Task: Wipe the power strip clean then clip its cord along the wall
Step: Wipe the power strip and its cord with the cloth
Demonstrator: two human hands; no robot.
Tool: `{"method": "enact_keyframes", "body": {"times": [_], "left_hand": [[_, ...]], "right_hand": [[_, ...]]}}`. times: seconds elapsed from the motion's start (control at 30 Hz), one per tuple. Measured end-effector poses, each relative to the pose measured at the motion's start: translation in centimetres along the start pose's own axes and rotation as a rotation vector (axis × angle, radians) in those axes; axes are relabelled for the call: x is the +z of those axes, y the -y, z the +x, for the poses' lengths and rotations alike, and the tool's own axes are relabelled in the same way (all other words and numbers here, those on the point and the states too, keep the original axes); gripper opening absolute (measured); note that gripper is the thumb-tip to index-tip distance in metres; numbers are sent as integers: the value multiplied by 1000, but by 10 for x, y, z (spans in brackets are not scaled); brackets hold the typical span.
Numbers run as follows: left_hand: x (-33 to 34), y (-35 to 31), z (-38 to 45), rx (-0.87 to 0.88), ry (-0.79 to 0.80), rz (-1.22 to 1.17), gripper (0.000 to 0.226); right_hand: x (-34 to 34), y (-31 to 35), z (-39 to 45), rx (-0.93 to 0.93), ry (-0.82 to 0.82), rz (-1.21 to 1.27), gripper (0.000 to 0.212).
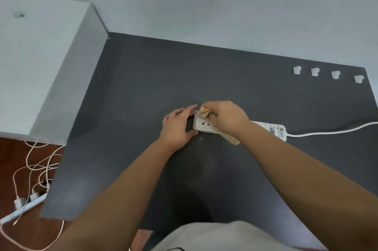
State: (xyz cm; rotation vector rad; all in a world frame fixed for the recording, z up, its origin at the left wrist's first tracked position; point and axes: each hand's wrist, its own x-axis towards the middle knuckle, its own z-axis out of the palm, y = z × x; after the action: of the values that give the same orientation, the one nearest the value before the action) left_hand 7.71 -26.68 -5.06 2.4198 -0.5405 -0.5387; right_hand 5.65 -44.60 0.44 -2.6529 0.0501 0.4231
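A white power strip lies flat on the dark grey table, long side running left to right. My left hand grips its left end, fingers over the far edge and thumb at the near edge. My right hand presses a folded tan cloth onto the strip's top near that end; a tail of the cloth shows below my wrist. The strip's white cord leaves its right end and runs off the right edge. Several white cable clips sit in a row at the table's far right, by the wall.
A pale wall stands behind the table. A white cabinet borders the table's left side. On the wooden floor at lower left lies a second power strip with chargers and tangled white cables.
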Motion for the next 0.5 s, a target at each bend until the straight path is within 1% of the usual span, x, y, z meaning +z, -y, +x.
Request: {"method": "enact_keyframes", "body": {"times": [0.03, 0.1, 0.17, 0.23, 0.3, 0.33, 0.37, 0.43, 0.47, 0.5], "left_hand": [[0, 0, 1, -3, 4, 4, 82], [0, 1, 1, -14, 6, 5, 84], [-2, 2, 2, -13, 6, 0, 86], [-4, 3, 2, 1, 15, -9, 86], [-5, 3, 2, 17, 27, -8, 86], [-5, 3, 2, 21, 28, -6, 86], [-5, 3, 3, 19, 29, -4, 86], [-5, 3, 3, 8, 33, -7, 82], [-5, 3, 4, 8, 32, 0, 78], [-5, 3, 3, 14, 32, 15, 73]], "right_hand": [[-1, -2, 5, 24, -37, 14, 26], [4, 0, 11, 50, -26, -14, 28], [15, 5, 10, 35, 39, -69, 32], [19, 7, 6, -21, 109, -116, 34], [14, 2, -1, -84, 158, -117, 31], [11, -2, -3, -93, 151, -102, 30], [8, -7, -3, -65, 104, -68, 30], [5, -21, -3, 61, -52, 21, 32], [5, -25, -4, 104, -96, 33, 33], [6, -25, -6, 120, -90, 21, 33]]}}
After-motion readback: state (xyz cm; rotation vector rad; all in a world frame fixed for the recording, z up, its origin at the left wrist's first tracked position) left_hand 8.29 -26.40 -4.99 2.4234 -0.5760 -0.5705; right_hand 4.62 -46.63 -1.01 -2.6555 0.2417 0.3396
